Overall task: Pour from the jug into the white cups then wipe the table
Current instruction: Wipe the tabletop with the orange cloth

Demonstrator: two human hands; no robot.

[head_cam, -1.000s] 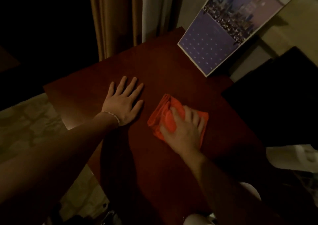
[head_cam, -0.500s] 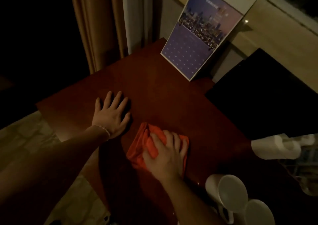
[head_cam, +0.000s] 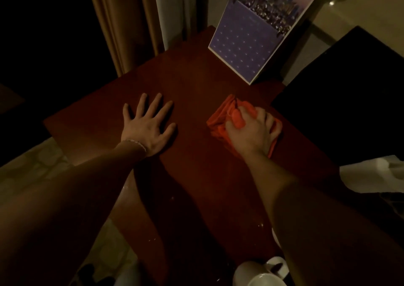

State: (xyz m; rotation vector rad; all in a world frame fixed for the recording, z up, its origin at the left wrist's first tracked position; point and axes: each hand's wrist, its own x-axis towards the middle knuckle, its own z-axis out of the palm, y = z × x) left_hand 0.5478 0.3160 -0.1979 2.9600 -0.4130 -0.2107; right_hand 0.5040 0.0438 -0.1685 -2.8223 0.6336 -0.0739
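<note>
The dark reddish wooden desk (head_cam: 196, 93) lies bare between the hands and its far-left edge. The left hand (head_cam: 148, 126) rests flat, fingers spread, holding nothing. The right hand (head_cam: 251, 132) presses and seemingly grips the crumpled orange cloth (head_cam: 220, 119) mid-desk. A white ceramic cup (head_cam: 258, 272) sits at the near edge; a purple calendar (head_cam: 247, 45) leans behind.

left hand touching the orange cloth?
Apart. Head view shows the left hand flat on the table, with bare wood between it and the orange cloth under the right hand.
</note>
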